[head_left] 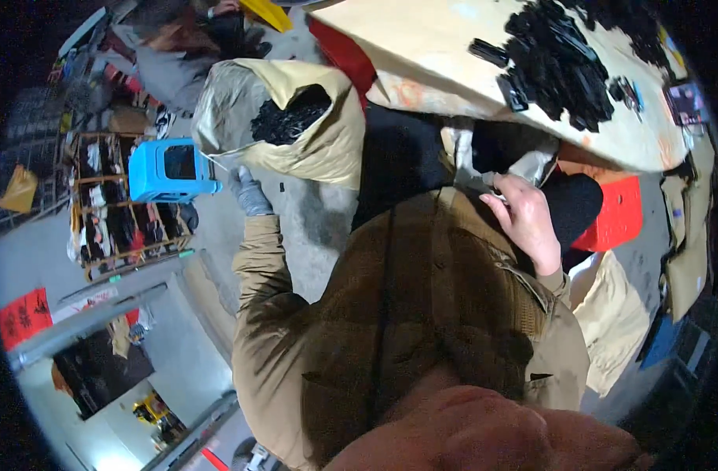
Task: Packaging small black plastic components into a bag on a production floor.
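Note:
My left hand [253,196], in a grey glove, reaches out at the left beside the lower edge of a large pale sack [339,149]. Its fingers are bunched and small in view; whether they grip anything is unclear. Black pieces [296,116] show in the sack's mouth. My bare right hand [525,216] is over my lap, with its thumb and fingers closed by some whitish, crumpled material [466,161]. What exactly sits between those fingertips is hidden.
A pale-covered table [429,59] ahead carries a heap of black strips [559,63] and a phone [686,104]. A blue stool [174,170] stands left of the sack, a red stool [616,212] at my right. A rack [127,204] stands farther left. Cream cloth [614,322] lies at right.

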The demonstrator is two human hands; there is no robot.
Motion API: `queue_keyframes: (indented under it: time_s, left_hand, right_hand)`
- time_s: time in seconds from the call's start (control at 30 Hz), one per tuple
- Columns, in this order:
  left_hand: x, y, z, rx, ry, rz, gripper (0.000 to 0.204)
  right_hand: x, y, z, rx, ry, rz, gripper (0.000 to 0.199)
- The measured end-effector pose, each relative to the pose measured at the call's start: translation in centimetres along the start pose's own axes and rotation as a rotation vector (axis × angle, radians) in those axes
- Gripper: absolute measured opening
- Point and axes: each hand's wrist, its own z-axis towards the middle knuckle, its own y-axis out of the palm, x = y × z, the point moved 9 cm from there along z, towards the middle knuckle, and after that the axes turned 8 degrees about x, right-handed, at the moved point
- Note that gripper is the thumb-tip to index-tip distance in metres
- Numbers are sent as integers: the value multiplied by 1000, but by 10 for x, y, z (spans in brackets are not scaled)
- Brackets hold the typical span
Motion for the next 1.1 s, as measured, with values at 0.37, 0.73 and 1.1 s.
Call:
queue_keyframes:
  time_s: [0.37,0.73,1.1]
  left_hand:
    - [47,89,-64,-548,1110,1535,33]
    - [72,40,-87,-329,1103,1419,24]
    - [78,44,-119,-389,1124,1315,37]
  right_hand:
    - [20,12,-22,-39,69,-55,18]
    - [-3,-7,10,-17,-31,18,17]
    - [-52,-116,16,616,-235,237,21]
